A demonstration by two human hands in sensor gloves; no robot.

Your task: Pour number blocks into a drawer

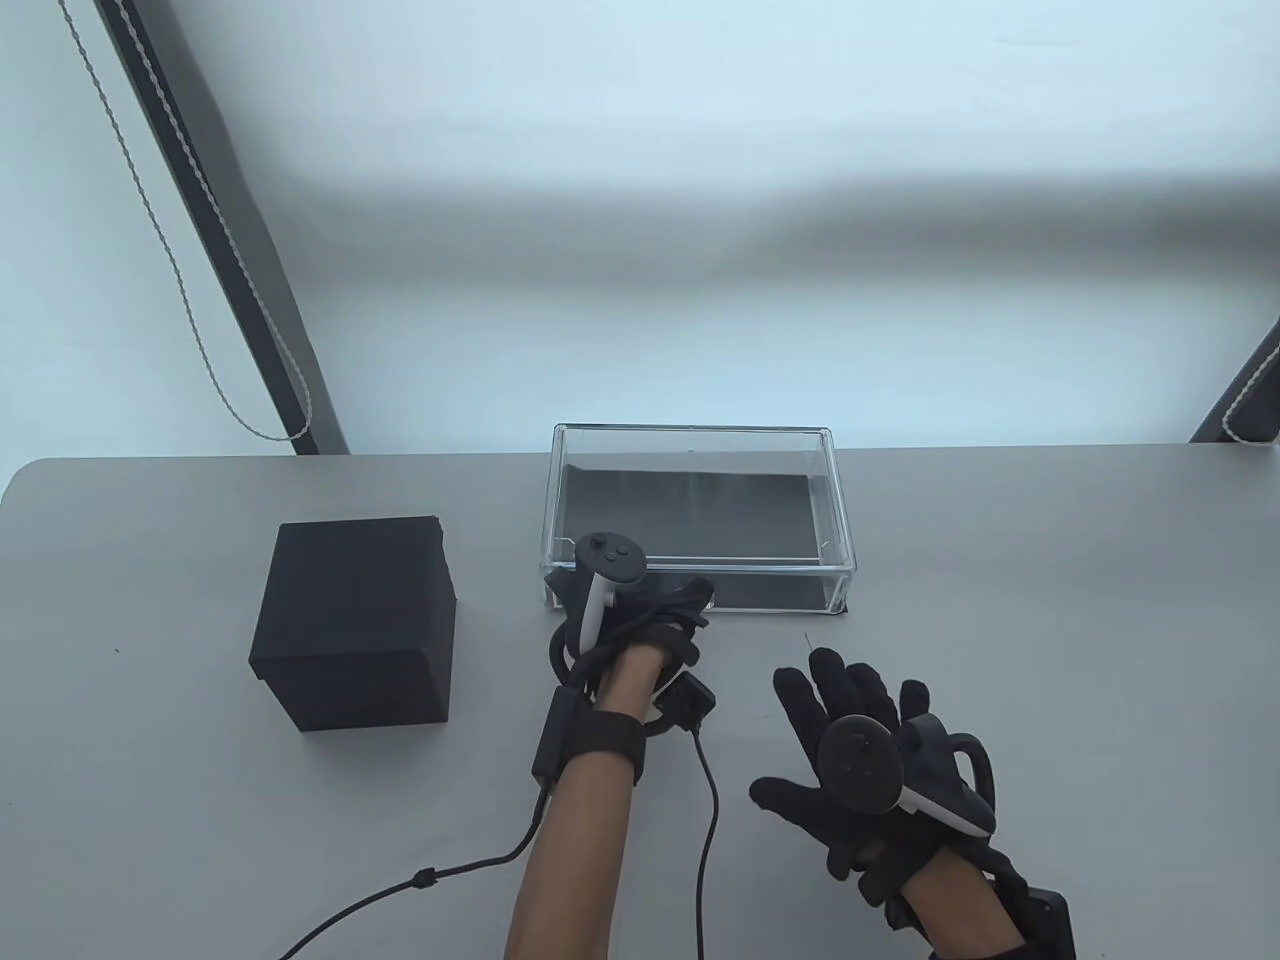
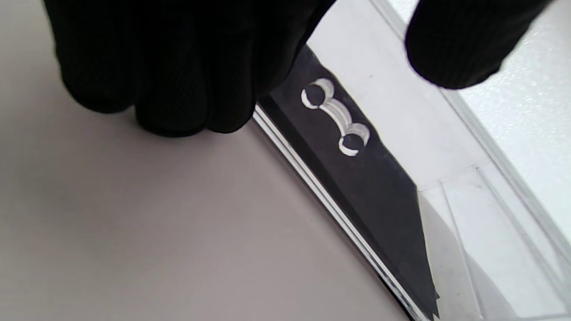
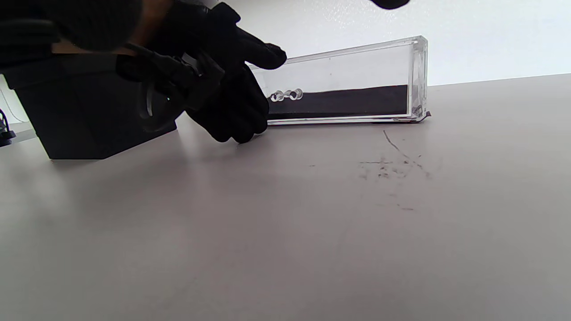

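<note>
Drawer (image 1: 700,520): stood shut in its clear case at the table's (image 1: 1050,620) far edge.
Left hand (image 1: 640,610): fingers (image 2: 178,89) curled just beside the handle (image 2: 337,117), nothing gripped.
Right hand (image 1: 860,740): spread, empty.
Blocks: none seen; black box (image 1: 355,620) well left.
Risk: the light case could be dragged if the handle were tugged unbraced.

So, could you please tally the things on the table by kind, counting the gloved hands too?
Clear acrylic drawer box: 1
Black cube box: 1
Gloved hands: 2, left hand and right hand
Total: 4
</note>
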